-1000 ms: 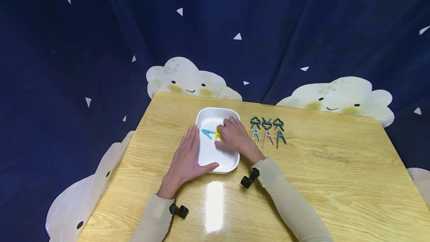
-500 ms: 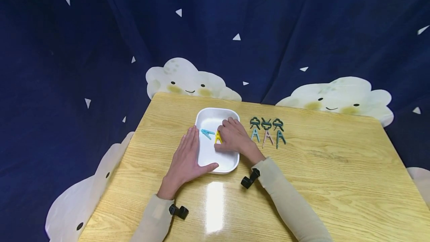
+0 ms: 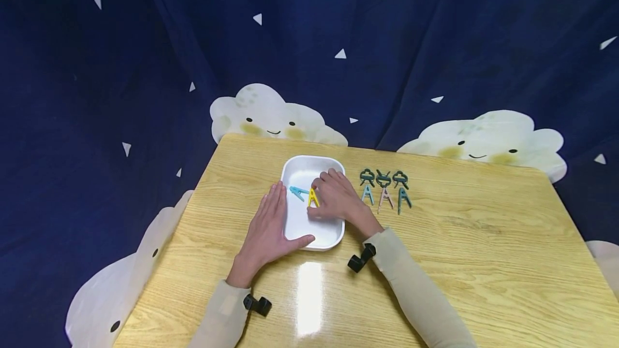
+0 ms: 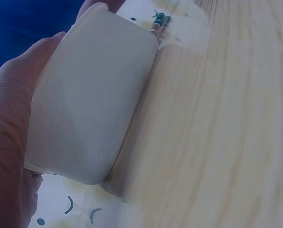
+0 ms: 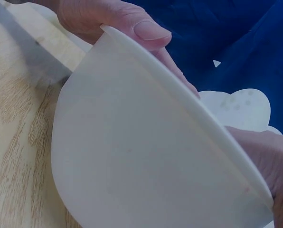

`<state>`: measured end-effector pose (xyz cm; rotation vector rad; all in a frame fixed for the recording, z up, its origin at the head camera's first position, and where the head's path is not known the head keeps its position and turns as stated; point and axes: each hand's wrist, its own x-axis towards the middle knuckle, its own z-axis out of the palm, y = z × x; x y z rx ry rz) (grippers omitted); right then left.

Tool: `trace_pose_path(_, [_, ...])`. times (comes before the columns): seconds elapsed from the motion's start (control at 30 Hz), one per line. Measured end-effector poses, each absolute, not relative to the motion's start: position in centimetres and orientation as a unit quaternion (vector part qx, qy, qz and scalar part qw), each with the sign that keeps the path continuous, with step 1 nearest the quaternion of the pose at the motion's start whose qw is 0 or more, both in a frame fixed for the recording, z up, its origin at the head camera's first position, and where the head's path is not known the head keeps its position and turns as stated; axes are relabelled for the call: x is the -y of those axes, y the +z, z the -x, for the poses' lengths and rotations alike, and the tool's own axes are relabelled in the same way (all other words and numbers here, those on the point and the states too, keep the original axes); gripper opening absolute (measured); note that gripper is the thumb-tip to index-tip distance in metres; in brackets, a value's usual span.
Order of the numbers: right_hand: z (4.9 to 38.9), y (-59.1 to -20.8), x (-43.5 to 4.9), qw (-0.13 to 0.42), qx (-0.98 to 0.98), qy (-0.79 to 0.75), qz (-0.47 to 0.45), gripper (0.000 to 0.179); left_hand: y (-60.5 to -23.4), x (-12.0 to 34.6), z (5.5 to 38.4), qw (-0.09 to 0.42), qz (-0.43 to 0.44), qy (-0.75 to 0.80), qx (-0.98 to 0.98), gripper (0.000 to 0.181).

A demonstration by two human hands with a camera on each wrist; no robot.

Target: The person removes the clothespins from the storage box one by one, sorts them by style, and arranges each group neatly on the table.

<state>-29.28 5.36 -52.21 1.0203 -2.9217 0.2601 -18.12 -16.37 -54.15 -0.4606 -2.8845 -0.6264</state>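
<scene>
A white tray sits on the table between the hands. My left hand lies along its left side, fingers straight, with the thumb on the near rim; the left wrist view shows this hand against the tray's outer wall. Inside the tray, the curled fingers of my right hand pinch a yellow clothespin between thumb and index finger. Left of it lies a light blue clothespin. In the right wrist view the tray wall hides the clothespins, while the right thumb shows above the rim.
Right of the tray, a light blue clothespin, a pink clothespin and a dark green clothespin lie in a row. Above them are three dark green clips. A dark blue curtain hangs behind the wooden table.
The yellow clothespin has shifted slightly left and turned a little, so more of it shows beside the right fingers. The left hand and tray have stayed in place.
</scene>
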Motion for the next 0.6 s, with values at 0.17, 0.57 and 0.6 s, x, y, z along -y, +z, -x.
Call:
trace_pose_path(0.17, [28.9,-52.1,-5.5,0.023,0.937,0.118,-0.329,0.064,-54.2,16.4,18.1,0.075,0.153,-0.209,0.963,0.138])
trace_pose_path(0.57, [27.6,-51.6,-5.9,0.05,0.924,0.177,-0.336,0.062,-54.2,16.4,18.2,0.079,0.156,-0.208,0.962,0.137])
trace_pose_path(0.6, [27.4,-51.6,-6.0,0.054,0.923,0.18,-0.336,0.062,-54.2,16.4,18.2,0.079,0.155,-0.207,0.963,0.137])
